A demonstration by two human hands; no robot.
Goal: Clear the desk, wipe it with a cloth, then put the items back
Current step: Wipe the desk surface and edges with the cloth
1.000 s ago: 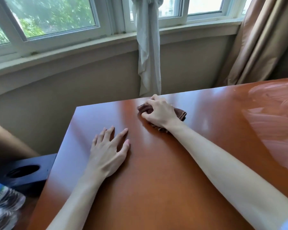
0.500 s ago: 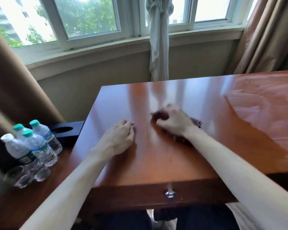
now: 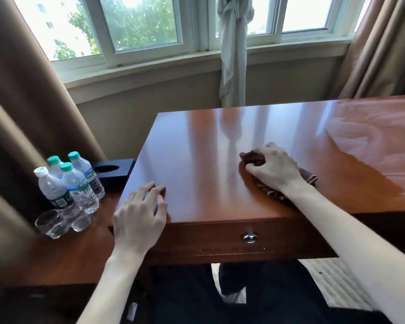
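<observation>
My right hand [image 3: 272, 168] grips a bunched brown cloth [image 3: 308, 180] and presses it onto the glossy wooden desk [image 3: 197, 160], near the front edge. Most of the cloth is hidden under the hand. My left hand [image 3: 140, 215] rests on the desk's front left corner with loosely bent fingers and holds nothing. Wet wipe streaks [image 3: 369, 132] show on the right part of the desktop.
On a lower side surface [image 3: 56, 258] to the left stand several water bottles [image 3: 68, 183], two drinking glasses [image 3: 54, 223] and a black tissue box [image 3: 112, 171]. A drawer with a metal knob [image 3: 250, 237] sits below the desk's front edge. Curtains hang left and right; windows lie behind.
My right hand has dragged the cloth from the far part of the desk toward the front edge. My left hand has slid back to the front left corner. The view has pulled back.
</observation>
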